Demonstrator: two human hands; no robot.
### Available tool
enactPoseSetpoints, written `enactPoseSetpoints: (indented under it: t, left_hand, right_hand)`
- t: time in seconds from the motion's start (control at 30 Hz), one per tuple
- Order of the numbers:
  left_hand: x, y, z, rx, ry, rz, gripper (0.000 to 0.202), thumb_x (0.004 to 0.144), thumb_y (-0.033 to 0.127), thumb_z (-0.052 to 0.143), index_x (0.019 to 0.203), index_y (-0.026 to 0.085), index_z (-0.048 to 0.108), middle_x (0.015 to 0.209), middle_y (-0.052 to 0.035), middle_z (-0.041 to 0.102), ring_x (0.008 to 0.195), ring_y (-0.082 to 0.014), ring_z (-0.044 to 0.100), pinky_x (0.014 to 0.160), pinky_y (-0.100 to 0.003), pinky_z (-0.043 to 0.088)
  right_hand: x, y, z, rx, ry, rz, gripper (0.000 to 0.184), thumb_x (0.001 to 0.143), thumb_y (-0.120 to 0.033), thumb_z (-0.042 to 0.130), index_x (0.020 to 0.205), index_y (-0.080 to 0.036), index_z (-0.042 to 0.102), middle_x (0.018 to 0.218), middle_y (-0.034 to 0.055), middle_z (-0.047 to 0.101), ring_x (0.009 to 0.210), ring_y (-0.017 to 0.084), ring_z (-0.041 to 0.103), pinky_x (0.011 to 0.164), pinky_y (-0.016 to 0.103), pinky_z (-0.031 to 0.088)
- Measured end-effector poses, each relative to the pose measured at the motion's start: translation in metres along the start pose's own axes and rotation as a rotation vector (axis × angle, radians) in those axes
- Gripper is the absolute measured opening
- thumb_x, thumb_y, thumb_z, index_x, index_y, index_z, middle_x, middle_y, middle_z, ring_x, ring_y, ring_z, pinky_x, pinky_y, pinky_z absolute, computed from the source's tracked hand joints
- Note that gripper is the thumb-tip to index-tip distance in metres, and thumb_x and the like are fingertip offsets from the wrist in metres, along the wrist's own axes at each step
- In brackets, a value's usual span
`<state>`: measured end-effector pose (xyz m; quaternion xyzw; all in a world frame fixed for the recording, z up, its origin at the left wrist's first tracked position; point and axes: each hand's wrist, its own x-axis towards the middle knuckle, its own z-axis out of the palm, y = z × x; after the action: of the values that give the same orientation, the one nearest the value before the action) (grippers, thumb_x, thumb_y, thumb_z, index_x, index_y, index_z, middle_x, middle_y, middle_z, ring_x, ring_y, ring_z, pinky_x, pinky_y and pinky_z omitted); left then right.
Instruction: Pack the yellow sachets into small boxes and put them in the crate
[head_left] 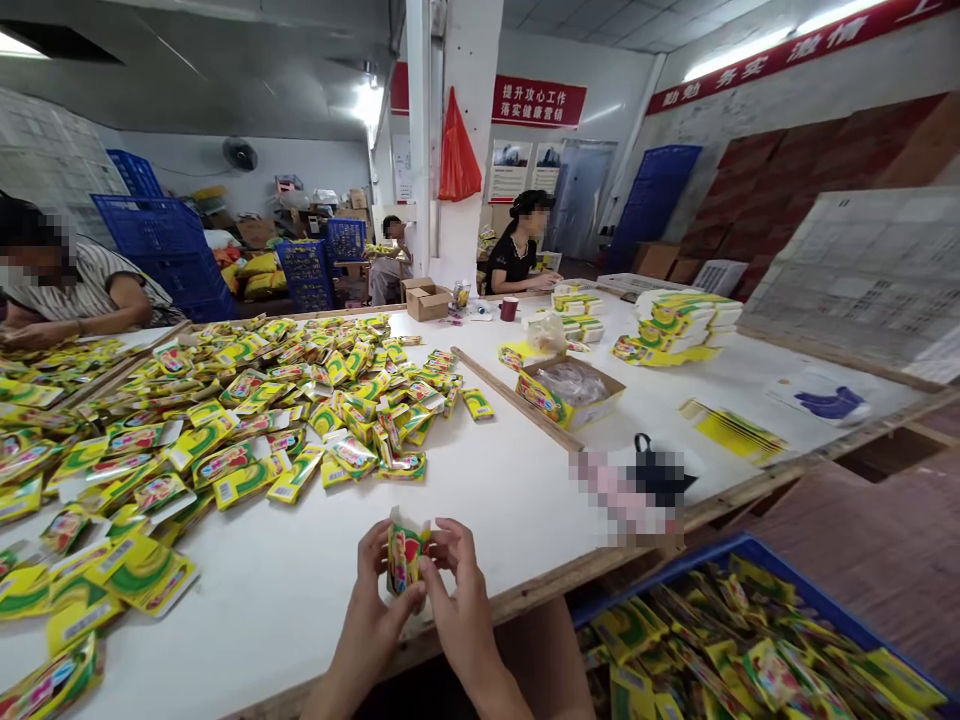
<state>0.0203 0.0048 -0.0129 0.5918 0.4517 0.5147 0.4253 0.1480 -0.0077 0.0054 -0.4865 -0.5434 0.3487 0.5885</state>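
Both of my hands hold one small yellow-green printed packet (405, 556) upright over the near edge of the white table (495, 480). My left hand (375, 600) pinches its left side, fingers curled. On the packet's right side my right hand (459, 600) grips with fingers curled around it. A large heap of the same yellow packets (247, 420) spreads across the table to the left and beyond my hands.
A blue crate (750, 640) full of packets sits low at the right. An open carton (570, 390), a wooden strip (517, 398) and stacked packets (679, 325) lie farther along the table. One person sits at the left (82, 290), others at the far end (517, 255).
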Motion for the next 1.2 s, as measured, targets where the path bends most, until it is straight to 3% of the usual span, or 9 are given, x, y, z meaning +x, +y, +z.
enactPoseSetpoints:
  t: [0.1,0.23,0.33,0.53,0.63,0.7,0.8,0.97,1.2]
  left_hand:
    - [0.0,-0.001,-0.01,-0.006,-0.033,-0.033,0.053,0.083,0.035,0.063,0.13,0.027,0.041,0.124,-0.0102,0.06,0.104,-0.0254,0.063,0.086,-0.038,0.052]
    - [0.001,0.002,-0.019,0.092,-0.141,-0.03,0.027,0.087,0.035,0.058,0.112,0.024,0.06,0.114,-0.0086,0.066,0.098,-0.0242,0.063,0.087,-0.036,0.05]
    - [0.006,0.005,-0.019,0.118,-0.191,-0.021,0.023,0.089,0.036,0.055,0.104,0.023,0.067,0.106,-0.008,0.07,0.096,-0.0245,0.063,0.087,-0.037,0.049]
    - [0.012,0.001,-0.012,0.071,-0.073,0.03,0.02,0.09,0.034,0.054,0.098,0.023,0.068,0.102,-0.0079,0.067,0.101,-0.0246,0.063,0.089,-0.037,0.049]
    - [0.01,-0.002,-0.01,-0.092,-0.018,-0.032,0.028,0.089,0.033,0.056,0.115,0.025,0.057,0.11,-0.0074,0.066,0.102,-0.023,0.064,0.086,-0.035,0.052]
    - [0.008,-0.001,-0.009,-0.104,-0.007,-0.053,0.028,0.088,0.033,0.058,0.114,0.024,0.058,0.112,-0.0078,0.067,0.104,-0.0231,0.064,0.086,-0.034,0.052]
    - [0.007,0.005,-0.01,-0.039,-0.044,-0.052,0.02,0.088,0.034,0.058,0.1,0.021,0.066,0.109,-0.0085,0.069,0.106,-0.0235,0.063,0.093,-0.034,0.049]
    - [0.002,0.014,-0.009,-0.029,-0.02,-0.081,0.022,0.088,0.036,0.057,0.097,0.02,0.069,0.109,-0.0091,0.07,0.106,-0.0244,0.064,0.094,-0.035,0.048]
    - [0.002,0.015,-0.004,-0.057,0.071,-0.128,0.024,0.085,0.038,0.061,0.098,0.019,0.066,0.09,-0.0051,0.072,0.086,-0.0196,0.066,0.076,-0.027,0.052]
  right_hand:
    - [-0.001,0.007,-0.005,-0.022,-0.036,-0.017,0.029,0.092,-0.023,0.05,0.12,-0.023,0.049,0.108,0.0055,0.066,0.092,0.018,0.066,0.081,0.028,0.054]
    - [-0.001,0.015,-0.008,-0.058,-0.117,-0.007,0.021,0.092,-0.022,0.048,0.111,-0.024,0.057,0.106,0.0037,0.066,0.091,0.018,0.065,0.081,0.028,0.052]
    - [0.007,0.015,-0.009,-0.067,-0.206,0.003,0.019,0.092,-0.022,0.049,0.108,-0.023,0.058,0.099,0.0025,0.067,0.087,0.018,0.064,0.079,0.027,0.051]
    - [0.026,0.013,-0.005,-0.146,-0.185,-0.073,0.011,0.087,-0.016,0.051,0.081,-0.02,0.058,0.086,0.0023,0.063,0.083,0.017,0.061,0.075,0.026,0.048]
    - [0.026,0.015,-0.002,-0.074,-0.143,-0.069,0.012,0.089,-0.016,0.049,0.096,-0.021,0.058,0.09,0.0028,0.064,0.085,0.017,0.061,0.078,0.027,0.049]
    - [0.024,0.016,-0.003,-0.043,-0.143,-0.076,0.018,0.091,-0.017,0.047,0.104,-0.021,0.058,0.092,0.0034,0.064,0.087,0.017,0.062,0.079,0.027,0.049]
    - [0.022,0.012,-0.006,-0.052,-0.202,-0.131,0.017,0.09,-0.016,0.048,0.094,-0.021,0.063,0.094,0.0044,0.063,0.09,0.017,0.06,0.079,0.028,0.048]
    - [0.017,0.004,-0.007,-0.058,-0.196,-0.14,0.01,0.088,-0.019,0.054,0.092,-0.021,0.063,0.094,0.0042,0.062,0.088,0.018,0.058,0.078,0.029,0.047]
    - [0.02,0.001,0.001,-0.11,-0.144,-0.084,0.008,0.089,-0.02,0.054,0.085,-0.02,0.061,0.082,0.0014,0.061,0.076,0.015,0.056,0.07,0.026,0.046]
